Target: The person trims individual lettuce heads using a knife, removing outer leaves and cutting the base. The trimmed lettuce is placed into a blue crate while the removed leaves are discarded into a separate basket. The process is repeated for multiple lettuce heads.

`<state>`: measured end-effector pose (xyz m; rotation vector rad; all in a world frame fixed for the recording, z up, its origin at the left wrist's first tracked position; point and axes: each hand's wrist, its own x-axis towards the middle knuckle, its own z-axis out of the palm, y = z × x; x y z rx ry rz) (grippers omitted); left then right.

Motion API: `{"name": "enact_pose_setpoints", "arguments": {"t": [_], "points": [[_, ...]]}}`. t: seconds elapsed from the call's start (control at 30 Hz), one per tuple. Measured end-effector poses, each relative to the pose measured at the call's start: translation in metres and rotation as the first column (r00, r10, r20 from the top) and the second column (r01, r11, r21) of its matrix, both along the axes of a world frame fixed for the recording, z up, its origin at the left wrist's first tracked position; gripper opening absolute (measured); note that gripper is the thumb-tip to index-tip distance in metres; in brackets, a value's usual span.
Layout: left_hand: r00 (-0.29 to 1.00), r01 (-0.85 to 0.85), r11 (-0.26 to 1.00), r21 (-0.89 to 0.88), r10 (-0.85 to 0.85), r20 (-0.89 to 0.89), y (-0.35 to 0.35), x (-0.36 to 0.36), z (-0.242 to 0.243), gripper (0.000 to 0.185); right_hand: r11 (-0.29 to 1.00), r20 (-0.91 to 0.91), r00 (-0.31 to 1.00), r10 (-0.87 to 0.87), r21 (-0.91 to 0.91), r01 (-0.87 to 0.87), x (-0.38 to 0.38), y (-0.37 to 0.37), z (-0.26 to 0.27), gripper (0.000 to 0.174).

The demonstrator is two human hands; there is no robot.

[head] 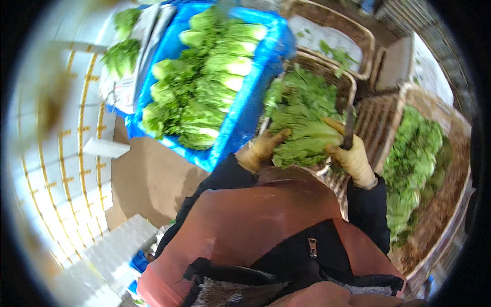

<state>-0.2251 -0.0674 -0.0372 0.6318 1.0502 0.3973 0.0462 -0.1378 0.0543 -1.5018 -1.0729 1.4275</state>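
A head of leafy lettuce (307,140) lies sideways between my two hands, its pale base towards the right. My left hand (262,149), in a yellowish glove, grips its leafy left end. My right hand (351,153), gloved alike, holds a knife (348,128) with a dark blade pointing away from me. The thumb and fingers of that hand also touch the lettuce's base. Under and beyond the lettuce, loose green leaves (307,88) fill a crate (351,82). The undersides of both hands are hidden.
To the left, a blue-lined box (245,126) holds rows of lettuce heads (215,76). More lettuce (414,165) lies in a dirty crate (456,153) on the right. Another crate (370,57) stands beyond. Taped white foam boxes (73,134) are stacked far left.
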Motion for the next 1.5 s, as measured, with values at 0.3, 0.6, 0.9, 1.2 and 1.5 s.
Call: {"name": "enact_pose_setpoints", "arguments": {"t": [0.3, 0.6, 0.9, 1.2, 1.5], "points": [[0.135, 0.975, 0.148, 0.165, 0.196, -0.971, 0.077, -0.165, -0.037, 0.055, 0.947, -0.362, 0.883, -0.299, -0.224, 0.228, -0.136, 0.103, -0.041, 0.052], [0.354, 0.929, 0.07, 0.364, 0.122, -0.927, 0.027, -0.215, -0.017, 0.033, 0.876, 0.662, 0.61, 0.435, -0.154, -0.458, -0.275, 0.184, -0.089, 0.048], [0.563, 0.77, 0.025, 0.637, 0.442, -0.698, 0.097, -0.185, -0.028, 0.031, 0.899, 0.429, 0.796, 0.428, -0.106, -0.426, -0.251, 0.161, -0.09, 0.023], [0.187, 0.969, 0.034, 0.244, 0.547, -0.816, 0.129, -0.16, -0.122, 0.033, 0.81, -0.598, 0.8, -0.056, -0.495, -0.314, -0.136, -0.004, -0.028, 0.03], [0.706, 0.578, 0.108, 0.809, 0.431, -0.562, 0.153, 0.04, 0.018, 0.048, 0.47, 0.783, 0.0, -0.622, 0.373, 0.8, 0.135, -0.22, -0.047, 0.037]]}}
